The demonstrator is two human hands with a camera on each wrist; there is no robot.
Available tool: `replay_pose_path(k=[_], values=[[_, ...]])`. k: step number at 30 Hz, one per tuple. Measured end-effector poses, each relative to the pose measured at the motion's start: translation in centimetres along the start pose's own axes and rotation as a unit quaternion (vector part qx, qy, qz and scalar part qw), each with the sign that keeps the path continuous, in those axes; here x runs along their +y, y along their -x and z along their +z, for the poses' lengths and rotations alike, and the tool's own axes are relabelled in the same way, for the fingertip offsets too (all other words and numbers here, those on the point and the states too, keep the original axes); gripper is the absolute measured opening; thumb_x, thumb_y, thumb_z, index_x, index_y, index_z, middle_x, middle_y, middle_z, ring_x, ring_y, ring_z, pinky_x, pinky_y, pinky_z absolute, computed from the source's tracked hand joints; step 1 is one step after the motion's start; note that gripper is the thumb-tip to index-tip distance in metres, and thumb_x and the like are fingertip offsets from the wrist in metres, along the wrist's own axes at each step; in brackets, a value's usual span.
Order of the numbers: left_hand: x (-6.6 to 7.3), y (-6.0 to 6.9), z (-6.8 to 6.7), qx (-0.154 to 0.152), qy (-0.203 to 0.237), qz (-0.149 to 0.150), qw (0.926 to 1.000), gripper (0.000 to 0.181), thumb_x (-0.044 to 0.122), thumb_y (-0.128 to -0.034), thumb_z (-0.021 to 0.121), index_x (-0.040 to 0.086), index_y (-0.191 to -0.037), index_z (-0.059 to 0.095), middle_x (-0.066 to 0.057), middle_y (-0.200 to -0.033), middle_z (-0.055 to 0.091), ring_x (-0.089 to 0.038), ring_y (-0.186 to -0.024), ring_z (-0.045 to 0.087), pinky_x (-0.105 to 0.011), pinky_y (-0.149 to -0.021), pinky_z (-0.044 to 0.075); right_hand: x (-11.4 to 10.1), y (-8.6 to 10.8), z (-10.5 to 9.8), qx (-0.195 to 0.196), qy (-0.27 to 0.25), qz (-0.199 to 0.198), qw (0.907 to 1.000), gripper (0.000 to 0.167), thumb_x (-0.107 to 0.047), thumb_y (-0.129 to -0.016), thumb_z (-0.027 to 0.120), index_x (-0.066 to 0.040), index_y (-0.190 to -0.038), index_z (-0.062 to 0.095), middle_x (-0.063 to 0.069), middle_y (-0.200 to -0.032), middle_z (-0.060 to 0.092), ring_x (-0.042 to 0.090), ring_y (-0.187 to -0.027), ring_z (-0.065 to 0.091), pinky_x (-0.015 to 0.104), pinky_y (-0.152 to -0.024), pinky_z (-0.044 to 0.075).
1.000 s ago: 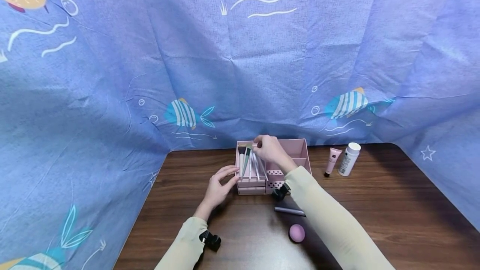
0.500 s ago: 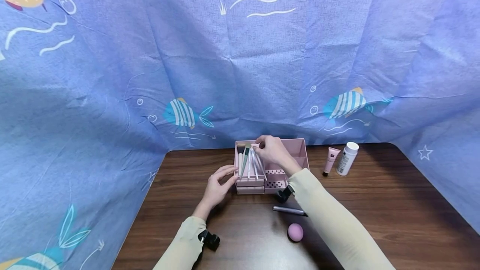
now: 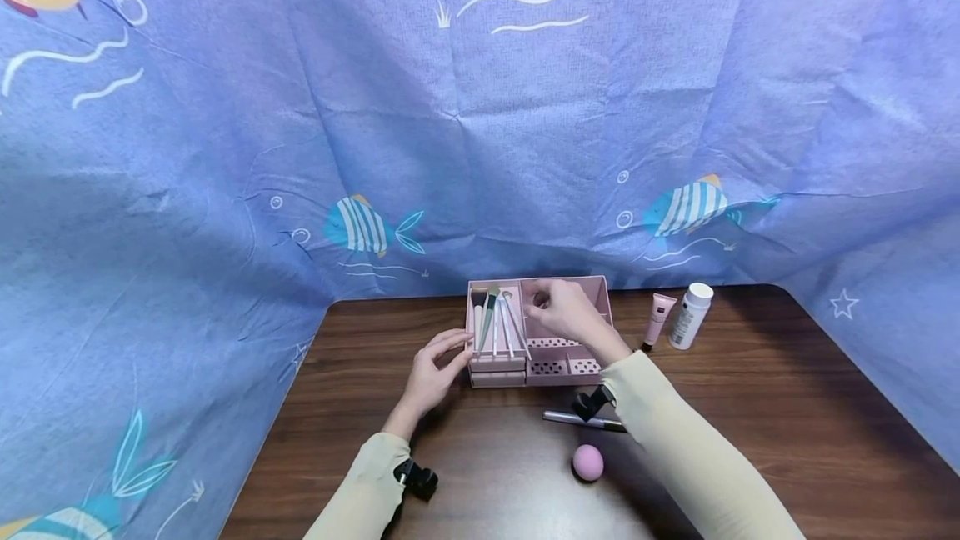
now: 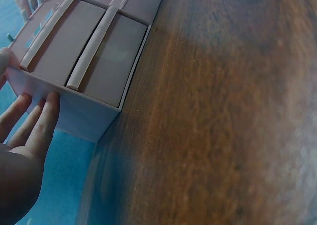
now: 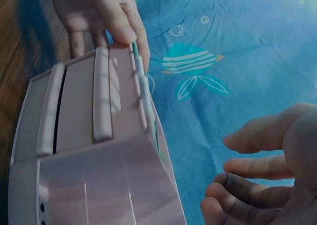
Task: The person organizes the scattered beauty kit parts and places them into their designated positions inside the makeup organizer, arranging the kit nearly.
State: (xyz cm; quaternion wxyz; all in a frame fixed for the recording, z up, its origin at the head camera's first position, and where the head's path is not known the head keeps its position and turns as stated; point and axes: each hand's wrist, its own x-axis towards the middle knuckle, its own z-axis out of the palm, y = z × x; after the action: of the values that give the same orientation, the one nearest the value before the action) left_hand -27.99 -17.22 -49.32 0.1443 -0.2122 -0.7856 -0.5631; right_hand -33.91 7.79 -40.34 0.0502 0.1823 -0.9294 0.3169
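Observation:
A pink desk organizer (image 3: 498, 379) stands at the back of the table, two drawers at its front left. Several makeup brushes (image 3: 491, 332) lie in its upper left section, handles toward the front. My left hand (image 3: 431, 373) rests against the organizer's left side; the left wrist view shows straight fingertips (image 4: 47, 111) touching its wall. Above the right compartments hovers my right hand (image 3: 572, 311). In the right wrist view, that hand (image 5: 267, 170) has its thumb and fingers apart, nothing between them. A dotted panel shows in the organizer's right half.
A slim silver-and-dark pen-like stick (image 3: 562, 417) lies before the organizer, partly under the right wrist. Nearer is a pink ball (image 3: 587, 463). To the right stand a pink squeeze tube (image 3: 659, 319) and a white bottle (image 3: 690, 319). Patterned blue cloth (image 3: 465, 148) hangs behind.
My right hand has let go of a brush in the left section and moved right, over the right compartments. My left hand stays at the organizer's side.

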Motion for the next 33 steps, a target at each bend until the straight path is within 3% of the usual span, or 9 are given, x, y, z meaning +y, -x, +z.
replay_pose_path(k=[2, 8, 10, 19, 26, 33], values=[[0.0, -0.1, 0.0, 0.003, 0.001, 0.001, 1.0000, 0.029, 0.005, -0.0907, 0.067, -0.003, -0.118, 0.067, -0.022, -0.125, 0.062, -0.033, -0.116, 0.060, -0.025, -0.101, 0.049, 0.3, 0.3, -0.2, 0.001, 0.002, -0.006, 1.0000, 0.028, -0.019, -0.084, 0.070, -0.006, -0.109, 0.070, 0.003, -0.090, 0.073, 0.018, -0.084, 0.068, 0.037, -0.080, 0.056], [0.0, -0.1, -0.1, 0.001, 0.011, -0.002, 0.9999, 0.029, 0.004, -0.0905, 0.067, -0.004, -0.118, 0.067, -0.025, -0.126, 0.061, -0.035, -0.115, 0.060, -0.054, -0.100, 0.047, 1.3, 1.6, -0.9, 0.006, 0.005, -0.020, 0.9998, 0.027, -0.021, -0.082, 0.072, -0.006, -0.104, 0.071, 0.002, -0.085, 0.072, 0.015, -0.078, 0.066, 0.033, -0.073, 0.056], [0.0, -0.1, 0.0, 0.001, 0.013, -0.005, 0.9999, 0.029, 0.004, -0.0905, 0.067, -0.004, -0.118, 0.067, -0.024, -0.126, 0.061, -0.034, -0.115, 0.060, -0.057, -0.099, 0.047, 1.6, 2.1, -1.0, 0.008, 0.010, -0.023, 0.9997, 0.026, -0.022, -0.081, 0.073, -0.006, -0.102, 0.071, 0.000, -0.082, 0.070, 0.012, -0.075, 0.064, 0.031, -0.071, 0.056], [0.0, 0.0, 0.1, 0.002, 0.012, -0.011, 0.9999, 0.029, 0.006, -0.0906, 0.068, -0.002, -0.118, 0.067, -0.020, -0.125, 0.062, -0.027, -0.117, 0.060, -0.053, -0.100, 0.047, 3.4, 4.0, -1.2, 0.011, 0.018, -0.032, 0.9993, 0.019, -0.017, -0.081, 0.072, -0.008, -0.097, 0.071, -0.004, -0.077, 0.067, 0.007, -0.069, 0.060, 0.026, -0.066, 0.052], [-0.1, 0.0, 0.1, -0.001, 0.041, -0.024, 0.9989, 0.029, 0.005, -0.0911, 0.067, -0.003, -0.119, 0.067, -0.023, -0.127, 0.060, -0.033, -0.118, 0.058, -0.059, -0.101, 0.044, 4.7, 5.4, -1.5, 0.011, 0.029, -0.024, 0.9993, 0.019, -0.019, -0.082, 0.072, -0.009, -0.098, 0.072, -0.004, -0.078, 0.068, 0.007, -0.070, 0.060, 0.027, -0.066, 0.052], [0.0, -0.1, 0.1, -0.006, 0.033, -0.031, 0.9989, 0.030, 0.006, -0.0915, 0.067, -0.002, -0.120, 0.066, -0.025, -0.129, 0.058, -0.034, -0.120, 0.057, -0.055, -0.103, 0.045, 5.8, 6.6, -1.7, -0.001, 0.026, -0.033, 0.9991, 0.020, -0.018, -0.083, 0.073, -0.008, -0.100, 0.072, -0.005, -0.078, 0.068, 0.007, -0.072, 0.061, 0.026, -0.065, 0.051]])
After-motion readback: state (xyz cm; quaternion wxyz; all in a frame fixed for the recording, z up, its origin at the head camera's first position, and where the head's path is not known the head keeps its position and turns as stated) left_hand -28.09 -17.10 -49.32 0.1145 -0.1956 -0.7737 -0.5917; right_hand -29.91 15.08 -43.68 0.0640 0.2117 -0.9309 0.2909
